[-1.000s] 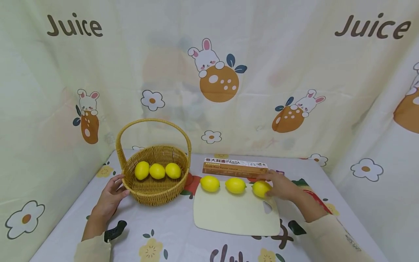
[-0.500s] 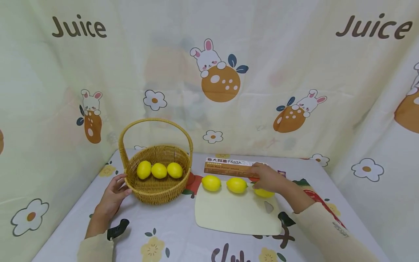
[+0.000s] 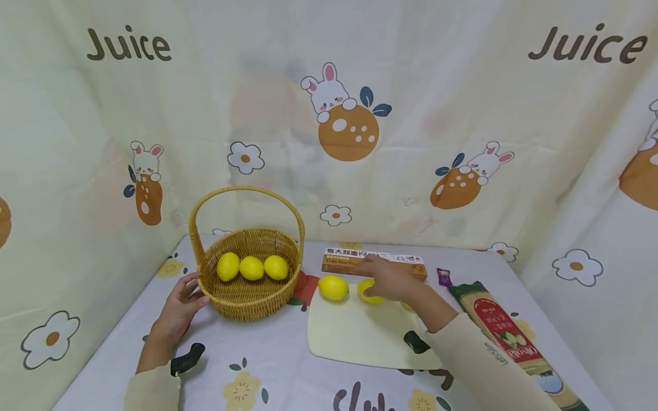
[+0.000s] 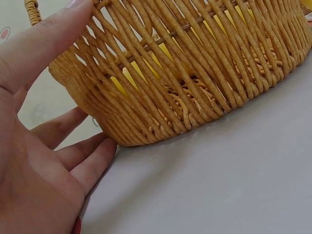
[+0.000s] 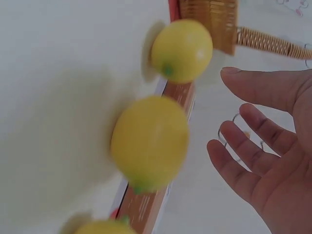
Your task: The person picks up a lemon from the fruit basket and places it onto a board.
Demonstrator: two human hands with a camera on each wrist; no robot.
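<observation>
Head view: left hand (image 3: 177,311) rested w/ fingers spread against wicker basket (image 3: 248,279), which held 3 lemons (image 3: 252,268). Right hand (image 3: 390,279) hovered, fingers relaxed, over middle lemon (image 3: 369,291) on cutting board (image 3: 360,337); another lemon (image 3: 333,287) lay to its left.

Left wrist: fingers (image 4: 83,161) splayed, touching basket wall (image 4: 185,83).

Right wrist: fingers (image 5: 253,146) apart, not pinching; blurred lemon (image 5: 148,141) just beside palm.

The head camera is looking forward and down across the worktop (image 3: 288,354). The left wrist view is sitting close against the basket (image 4: 195,73); the right wrist view is facing lemons (image 5: 150,141), both shared overhead.
</observation>
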